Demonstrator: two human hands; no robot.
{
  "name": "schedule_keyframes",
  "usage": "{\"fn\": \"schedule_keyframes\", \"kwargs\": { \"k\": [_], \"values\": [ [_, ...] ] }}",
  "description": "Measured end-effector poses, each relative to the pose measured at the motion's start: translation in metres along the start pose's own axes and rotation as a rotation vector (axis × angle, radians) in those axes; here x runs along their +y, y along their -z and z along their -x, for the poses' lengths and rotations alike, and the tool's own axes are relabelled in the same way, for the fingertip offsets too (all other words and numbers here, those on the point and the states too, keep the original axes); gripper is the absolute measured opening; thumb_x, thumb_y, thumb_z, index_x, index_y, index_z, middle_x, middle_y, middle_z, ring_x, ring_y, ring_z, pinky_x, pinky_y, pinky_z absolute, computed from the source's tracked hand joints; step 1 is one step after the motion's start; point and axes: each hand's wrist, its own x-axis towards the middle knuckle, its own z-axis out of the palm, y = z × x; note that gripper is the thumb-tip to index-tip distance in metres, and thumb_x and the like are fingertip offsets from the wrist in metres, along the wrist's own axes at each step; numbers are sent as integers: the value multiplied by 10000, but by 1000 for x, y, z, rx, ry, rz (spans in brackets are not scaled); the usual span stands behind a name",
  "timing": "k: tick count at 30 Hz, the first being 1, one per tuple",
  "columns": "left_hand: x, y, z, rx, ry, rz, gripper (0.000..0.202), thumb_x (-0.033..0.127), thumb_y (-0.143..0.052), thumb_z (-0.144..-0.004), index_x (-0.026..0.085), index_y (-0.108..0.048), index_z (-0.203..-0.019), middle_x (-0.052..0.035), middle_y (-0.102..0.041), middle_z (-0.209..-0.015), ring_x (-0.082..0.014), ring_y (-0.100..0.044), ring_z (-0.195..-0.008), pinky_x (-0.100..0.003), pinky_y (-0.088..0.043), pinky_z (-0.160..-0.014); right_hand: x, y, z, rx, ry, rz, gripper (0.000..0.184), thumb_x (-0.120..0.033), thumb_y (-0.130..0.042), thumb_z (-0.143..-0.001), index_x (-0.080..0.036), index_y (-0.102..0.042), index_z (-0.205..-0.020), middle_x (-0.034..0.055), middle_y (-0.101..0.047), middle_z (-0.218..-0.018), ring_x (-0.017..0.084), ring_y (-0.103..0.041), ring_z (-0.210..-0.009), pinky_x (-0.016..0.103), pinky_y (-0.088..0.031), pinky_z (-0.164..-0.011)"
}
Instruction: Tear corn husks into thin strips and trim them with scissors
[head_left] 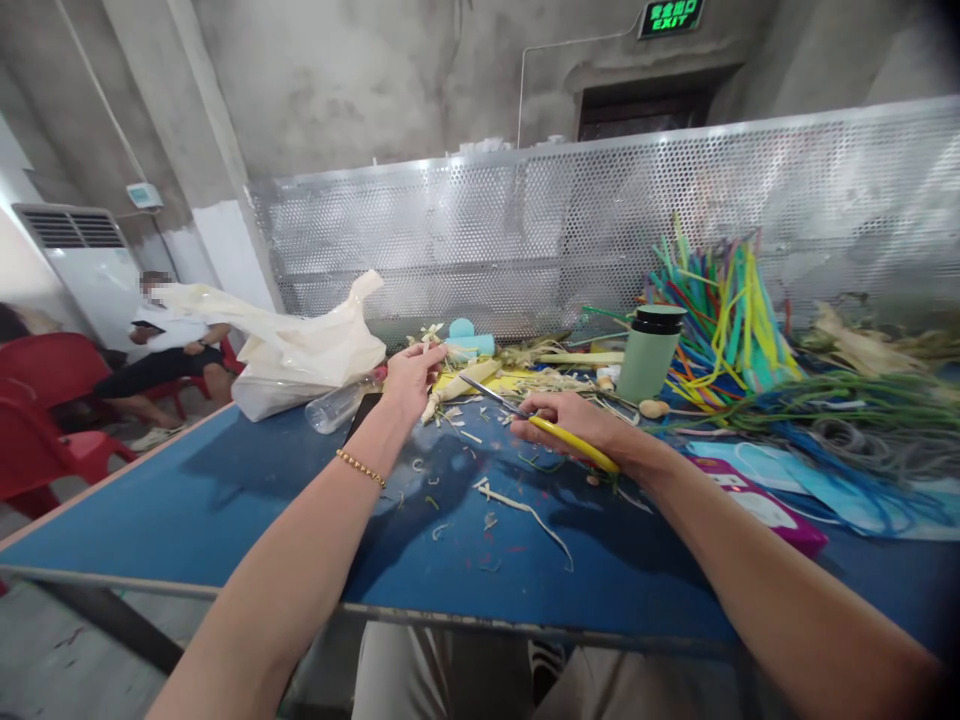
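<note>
Blue tabletop strewn with trimmings, scissors in the right hand

From my remote seat I am looking along a blue table (pixel 262 510) that is running toward a perforated metal panel (pixel 450 250). Behind it, a rough grey wall (pixel 337 80) is rising, and a green exit sign (pixel 670 17) is glowing above a dark doorway. On the left, red chairs (pixel 52 370) are standing near an air conditioner (pixel 82 245), and a person in a white shirt (pixel 180 338) is sitting there.

Over the middle of the table, I am seeing the left hand (pixel 411 382) closing its fingertips around a pale straw piece (pixel 430 334), its details too small for me to read. The right hand (pixel 559 418) is curling around the scissors (pixel 574 443), whose blades are pointing toward the left hand; I cannot tell how far the blades are parting.

Pale clippings (pixel 517 503) are lying scattered below the hands. Left of them, a white plastic bag (pixel 307 355) is slumping just beside a clear bottle (pixel 336 408) on its side. To the right, a green flask (pixel 651 360) is standing upright, with coloured strips (pixel 720 325) heaping up behind it. Nearer me, a purple packet (pixel 757 500) is lying beside pale blue masks (pixel 810 480), and tangled cords are spilling over these.
</note>
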Motion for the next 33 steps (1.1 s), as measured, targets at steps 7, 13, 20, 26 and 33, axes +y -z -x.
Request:
{"fn": "schedule_keyframes", "kwargs": {
  "k": [7,13,20,26,33],
  "values": [
    [-2,-7,9,-17,1,16,227,157,-811,-545,124,-645,-698,5,-622,-633,-44,-436,-480,-216,-275,-472,4,-4,-3,27,40,16,529,-637,-672,-663,-166,-679,-904,-1,-566,-599,109,-462,-486,240,-345,-452],
    [0,-5,4,-47,88,89,196,138,-783,-589,113,-657,-738,15,-602,-592,-46,-440,-467,-217,-286,-478,8,1,-5,8,58,103,528,-637,-658,-677,-164,-680,-910,-3,-566,-617,122,-479,-544,248,-344,-505],
    [0,-5,1,-74,143,142,185,127,-773,-606,119,-646,-740,18,-593,-586,-53,-467,-477,-218,-346,-493,7,5,-4,45,80,135,528,-650,-620,-704,-164,-687,-898,11,-578,-659,145,-509,-611,262,-355,-551],
    [-5,-6,1,-123,183,154,246,146,-810,-577,128,-616,-726,27,-576,-575,-54,-487,-480,-202,-324,-455,7,4,-5,26,85,108,494,-619,-626,-716,-173,-683,-921,3,-572,-669,137,-503,-607,256,-346,-545],
    [-1,-4,-2,-117,199,165,197,128,-779,-605,123,-621,-723,20,-562,-559,-62,-468,-480,-217,-311,-457,10,12,-3,-60,61,106,479,-592,-692,-668,-179,-660,-908,-5,-577,-672,128,-481,-589,257,-349,-549]
  ]
}}
